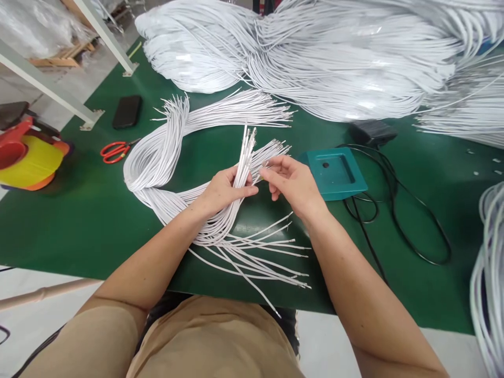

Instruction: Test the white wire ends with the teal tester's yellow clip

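White wires (155, 149) lie bent in a loop on the green table (90, 226), their cut ends fanned out toward the right. My left hand (228, 190) is wrapped round a small bunch of these wires, whose ends stick up past the thumb. Just right of that bunch, my right hand (287, 181) has its thumb and fingers pinched together near the wire ends; what is between the fingertips is too small to name. Below both hands, loose wire ends (271, 257) spread toward the table's front edge.
Large bundles of white wire (334, 58) fill the back. A teal tray (338, 173) sits right of my right hand, near a black cable (413, 247) and a black box (372, 132). Red-handled scissors (114, 151), a black phone-like object (127, 111) and a yellow tape dispenser (31, 160) are left.
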`<state>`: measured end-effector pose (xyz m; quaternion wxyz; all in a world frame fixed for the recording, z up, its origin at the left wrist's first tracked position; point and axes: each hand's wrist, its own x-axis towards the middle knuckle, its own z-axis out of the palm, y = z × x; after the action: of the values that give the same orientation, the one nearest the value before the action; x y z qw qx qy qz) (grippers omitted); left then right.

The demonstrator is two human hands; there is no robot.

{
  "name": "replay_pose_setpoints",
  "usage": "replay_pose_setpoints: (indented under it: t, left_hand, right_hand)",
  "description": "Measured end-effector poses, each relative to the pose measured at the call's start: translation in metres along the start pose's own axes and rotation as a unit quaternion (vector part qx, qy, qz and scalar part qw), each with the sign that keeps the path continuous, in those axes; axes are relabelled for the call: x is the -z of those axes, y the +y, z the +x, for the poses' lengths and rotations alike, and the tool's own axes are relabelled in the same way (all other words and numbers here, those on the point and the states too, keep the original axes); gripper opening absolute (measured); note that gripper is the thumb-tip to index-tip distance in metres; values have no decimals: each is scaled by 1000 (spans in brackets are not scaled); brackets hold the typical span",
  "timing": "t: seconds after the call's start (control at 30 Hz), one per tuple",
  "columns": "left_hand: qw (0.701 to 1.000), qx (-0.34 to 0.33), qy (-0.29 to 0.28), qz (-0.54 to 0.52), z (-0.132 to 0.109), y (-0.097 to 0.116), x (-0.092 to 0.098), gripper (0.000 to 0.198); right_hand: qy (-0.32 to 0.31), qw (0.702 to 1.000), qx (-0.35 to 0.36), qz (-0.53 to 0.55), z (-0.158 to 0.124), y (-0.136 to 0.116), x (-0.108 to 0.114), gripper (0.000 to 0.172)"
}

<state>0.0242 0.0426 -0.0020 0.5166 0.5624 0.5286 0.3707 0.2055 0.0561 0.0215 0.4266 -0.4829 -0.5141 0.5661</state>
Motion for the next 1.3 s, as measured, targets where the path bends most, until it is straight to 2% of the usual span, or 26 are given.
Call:
replay_pose_setpoints:
  t: [0.13, 0.23, 0.43, 0.57, 0.73, 0.8, 0.87, 0.97, 1.1, 1.3]
  left_hand:
    - [999, -23, -11, -45, -3, 2, -5, 33]
    - [995, -32, 1, -92, -2, 1, -8, 33]
    - [995, -53, 80, -15, -1, -1, -8, 30]
    - [995, -46, 79, -38, -2, 0, -8, 30]
    - [991, -26, 43, -125, -2, 3, -11, 32]
    - [989, -23, 28, -147, -3, 5, -13, 32]
    - [989, -24, 19, -143, -4, 6, -15, 30]
    - [991, -33, -2, -128, -5, 7, -16, 26]
    - [988, -42, -22, -147, -5, 7, -17, 28]
    - [987, -38, 0, -154, -6, 6, -13, 27]
  right_hand:
    - [2, 999, 25, 37, -1, 5, -7, 28]
    - [6, 999, 28, 13, -3, 7, -12, 23]
    - [74, 993, 78, -54, -7, 11, -19, 16]
    - [25, 998, 49, 21, -6, 10, -18, 12]
    - [-22, 979, -66, 194, -3, 8, -17, 17]
    - [-18, 977, -81, 197, -3, 7, -16, 17]
    - [-13, 980, -65, 186, -3, 5, -14, 8]
    - [-30, 980, -44, 191, -2, 5, -12, 20]
    - [-62, 976, -72, 197, -1, 9, -13, 41]
    - [-98, 963, -92, 233, 1, 14, -12, 42]
